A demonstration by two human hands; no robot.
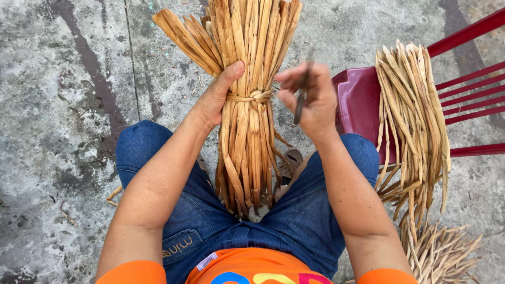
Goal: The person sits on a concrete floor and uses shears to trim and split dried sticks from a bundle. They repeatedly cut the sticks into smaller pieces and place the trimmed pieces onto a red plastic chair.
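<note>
Seated above a concrete floor (63,105), knees apart in denim shorts (305,221), with a tied bundle (247,131) of dried straw-coloured strips stood upright between the legs. Left hand (218,100) wrapped around the bundle's waist just beside the knot (256,96), thumb laid across the front, apparently to keep the sheaf steady and the binding tight. Right hand (310,100) raised just right of the knot, fingers closed on a thin dark tool (301,102), blurred, its kind not clear; tip angled down, near the bundle but apart from it. Bundle thus between both hands, gripped by the left only, lower ends resting down between the thighs. To the right, a loose sheaf (413,121) draped over a red chair (360,100), likely kept within reach; more strips (436,252) heaped on the floor below it.
</note>
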